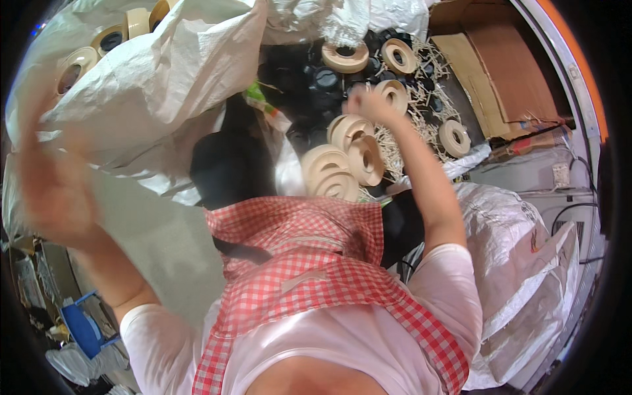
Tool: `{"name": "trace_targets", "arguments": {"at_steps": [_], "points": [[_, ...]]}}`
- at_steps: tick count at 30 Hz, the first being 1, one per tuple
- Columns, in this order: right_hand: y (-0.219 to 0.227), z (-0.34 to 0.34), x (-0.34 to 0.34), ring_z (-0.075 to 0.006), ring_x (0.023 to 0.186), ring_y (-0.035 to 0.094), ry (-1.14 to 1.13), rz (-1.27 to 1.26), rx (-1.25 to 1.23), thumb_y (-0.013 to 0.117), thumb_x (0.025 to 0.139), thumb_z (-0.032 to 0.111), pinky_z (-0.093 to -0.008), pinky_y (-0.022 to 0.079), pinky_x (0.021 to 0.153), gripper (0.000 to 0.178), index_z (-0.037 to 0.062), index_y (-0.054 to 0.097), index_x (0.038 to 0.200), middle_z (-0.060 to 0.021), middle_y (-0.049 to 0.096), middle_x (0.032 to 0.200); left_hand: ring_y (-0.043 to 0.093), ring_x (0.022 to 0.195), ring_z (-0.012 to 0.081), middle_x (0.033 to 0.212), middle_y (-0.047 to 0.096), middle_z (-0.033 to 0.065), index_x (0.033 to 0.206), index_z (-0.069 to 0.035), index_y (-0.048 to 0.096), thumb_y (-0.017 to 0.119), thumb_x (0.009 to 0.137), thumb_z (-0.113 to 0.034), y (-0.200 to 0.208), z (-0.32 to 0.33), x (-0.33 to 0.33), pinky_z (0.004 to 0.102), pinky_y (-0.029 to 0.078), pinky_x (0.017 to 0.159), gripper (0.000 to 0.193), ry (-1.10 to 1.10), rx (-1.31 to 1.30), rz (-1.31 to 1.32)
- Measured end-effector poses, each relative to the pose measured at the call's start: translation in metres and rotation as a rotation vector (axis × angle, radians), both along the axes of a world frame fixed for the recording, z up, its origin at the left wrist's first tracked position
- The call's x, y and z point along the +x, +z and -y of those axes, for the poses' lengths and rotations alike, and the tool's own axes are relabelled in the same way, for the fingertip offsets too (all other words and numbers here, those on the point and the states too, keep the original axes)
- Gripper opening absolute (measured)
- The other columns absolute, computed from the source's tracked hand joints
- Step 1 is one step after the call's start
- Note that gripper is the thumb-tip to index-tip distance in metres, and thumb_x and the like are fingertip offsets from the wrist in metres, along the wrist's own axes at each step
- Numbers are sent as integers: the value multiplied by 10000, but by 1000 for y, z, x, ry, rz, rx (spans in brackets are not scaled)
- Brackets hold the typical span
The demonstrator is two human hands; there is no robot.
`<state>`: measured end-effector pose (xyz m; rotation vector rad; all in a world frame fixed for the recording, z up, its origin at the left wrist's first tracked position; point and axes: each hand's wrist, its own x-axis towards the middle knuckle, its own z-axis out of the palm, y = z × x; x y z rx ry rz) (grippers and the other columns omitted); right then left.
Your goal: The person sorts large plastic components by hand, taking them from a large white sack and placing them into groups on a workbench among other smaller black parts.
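My left hand [56, 181] is raised at the far left, smeared by motion, its fingers unreadable. Just beyond it, a beige ring [84, 58] lies on the white woven sack [191, 66]. Over the pile in front of me is my right hand [370, 105], slightly blurred, with curled fingers; whatever they hold, if anything, is hidden. Close to it lie a beige ring [399, 92] and several overlapping beige rings [326, 161]. Black round parts [326, 78] and thin pale sticks [421, 108] are spread around and under them.
More beige rings [137, 23] sit at the sack's upper left. An open cardboard box [507, 72] stands at the far right. A crumpled white sack [507, 250] lies by my right elbow. Grey floor [158, 237] shows at left, near a blue object [82, 329].
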<state>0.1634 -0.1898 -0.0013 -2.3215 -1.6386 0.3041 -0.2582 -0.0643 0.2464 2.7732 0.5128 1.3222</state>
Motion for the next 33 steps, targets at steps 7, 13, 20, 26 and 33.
{"name": "trace_targets", "arguments": {"at_steps": [7, 13, 20, 26, 33], "points": [[-145, 121, -79, -277, 1019, 576, -555, -391, -58, 798, 647, 323, -318, 442, 884, 750, 5, 448, 1229, -200, 583, 1114, 625, 928, 299, 1019, 637, 169, 1093, -18, 597, 647, 781, -215, -196, 60, 179, 345, 490, 794, 372, -600, -814, -612], [-130, 100, -91, -256, 994, 577, -568, -540, 399, 704, 737, 253, -331, 435, 897, 580, 7, 490, 1216, -156, 596, 1073, 554, 1049, 235, 1161, 564, 176, 1262, 42, 416, 693, 783, -323, -290, 65, 258, 323, 458, 883, 663, -454, -1326, -460], [-79, 116, -8, -123, 733, 560, -589, -672, 242, 581, 828, 174, -276, 458, 634, 198, 5, 633, 916, -82, 625, 812, 594, 903, 145, 994, 592, 70, 1133, -18, 470, 673, 757, -39, -306, 45, 306, 300, 511, 795, 428, -359, -1816, 218], [-193, 185, -36, -367, 921, 604, -206, -12, -504, 659, 742, 358, -471, 479, 786, 381, 12, 656, 902, -214, 614, 1017, 562, 967, 144, 1074, 552, 67, 1222, -31, 402, 720, 780, -168, -264, 53, 308, 306, 492, 817, 562, -527, -2004, 265], [-228, 171, -22, -325, 895, 633, -378, -91, -830, 607, 760, 281, -403, 502, 797, 269, 77, 692, 914, -168, 653, 977, 558, 922, 116, 1050, 579, 49, 1211, -29, 459, 738, 762, -196, -269, 39, 306, 280, 474, 807, 555, -595, -2019, 341]]}}
